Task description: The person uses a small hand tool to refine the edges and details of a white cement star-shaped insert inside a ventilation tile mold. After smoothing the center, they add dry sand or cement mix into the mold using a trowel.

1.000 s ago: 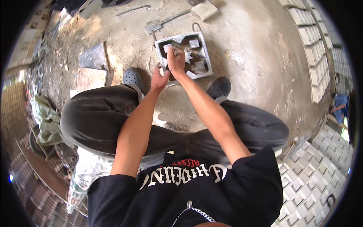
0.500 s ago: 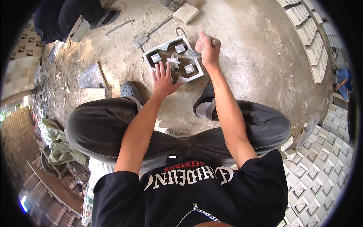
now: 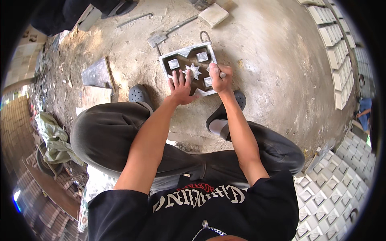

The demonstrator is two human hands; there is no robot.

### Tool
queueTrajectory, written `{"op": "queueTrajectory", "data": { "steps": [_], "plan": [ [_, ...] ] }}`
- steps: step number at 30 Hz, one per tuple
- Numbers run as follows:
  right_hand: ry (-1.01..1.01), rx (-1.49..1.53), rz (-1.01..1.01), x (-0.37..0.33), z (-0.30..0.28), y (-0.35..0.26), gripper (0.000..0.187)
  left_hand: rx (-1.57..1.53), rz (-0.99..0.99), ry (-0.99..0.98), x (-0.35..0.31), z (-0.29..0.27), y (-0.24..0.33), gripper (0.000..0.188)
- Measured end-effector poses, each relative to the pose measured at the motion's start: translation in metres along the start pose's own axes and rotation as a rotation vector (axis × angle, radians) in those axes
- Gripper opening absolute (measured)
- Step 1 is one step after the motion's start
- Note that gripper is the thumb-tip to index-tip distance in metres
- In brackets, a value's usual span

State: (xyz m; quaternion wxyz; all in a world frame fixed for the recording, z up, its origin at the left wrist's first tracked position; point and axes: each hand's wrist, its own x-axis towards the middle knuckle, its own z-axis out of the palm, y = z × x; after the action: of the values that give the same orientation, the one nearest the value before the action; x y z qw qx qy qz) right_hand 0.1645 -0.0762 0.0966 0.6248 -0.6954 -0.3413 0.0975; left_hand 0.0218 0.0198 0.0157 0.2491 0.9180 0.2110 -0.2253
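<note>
In front of me on the ground lies a grey metal mould (image 3: 189, 50), a rectangular frame with a star and several square blocks inside and wire loop handles. My left hand (image 3: 181, 88) lies spread over its near edge, fingers apart and reaching toward the star (image 3: 191, 71). At the mould's right side my right hand (image 3: 221, 77) is closed in a fist around a small trowel-like tool (image 3: 222, 75). Only its rounded handle end shows; the fist hides the rest. Dark material fills the low parts between the blocks.
Beyond the mould lie a long-handled flat tool (image 3: 177, 29), a hooked rod (image 3: 135, 20) and a pale slab (image 3: 213, 15). Boards (image 3: 97, 73) rest at the left. White patterned blocks (image 3: 329, 36) line the right side, with more tiles (image 3: 329, 193) nearer. A person (image 3: 365, 112) is at far right.
My right hand has come down and closer to the mould's right edge with the tool. The left hand remains spread on the mould. The whole view has shifted slightly.
</note>
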Motion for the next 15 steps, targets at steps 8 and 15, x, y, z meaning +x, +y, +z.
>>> {"op": "queueTrajectory", "data": {
  "steps": [8, 15],
  "plan": [
    [-0.284, -0.002, 0.002, 0.023, -0.001, 0.021, 0.035, -0.055, -0.014, -0.019, -0.001, -0.006, 0.002, 0.118],
    [-0.243, 0.047, 0.178, 0.024, 0.002, 0.036, 0.038, -0.053, -0.016, -0.005, 0.001, -0.008, 0.003, 0.117]
  ]
}}
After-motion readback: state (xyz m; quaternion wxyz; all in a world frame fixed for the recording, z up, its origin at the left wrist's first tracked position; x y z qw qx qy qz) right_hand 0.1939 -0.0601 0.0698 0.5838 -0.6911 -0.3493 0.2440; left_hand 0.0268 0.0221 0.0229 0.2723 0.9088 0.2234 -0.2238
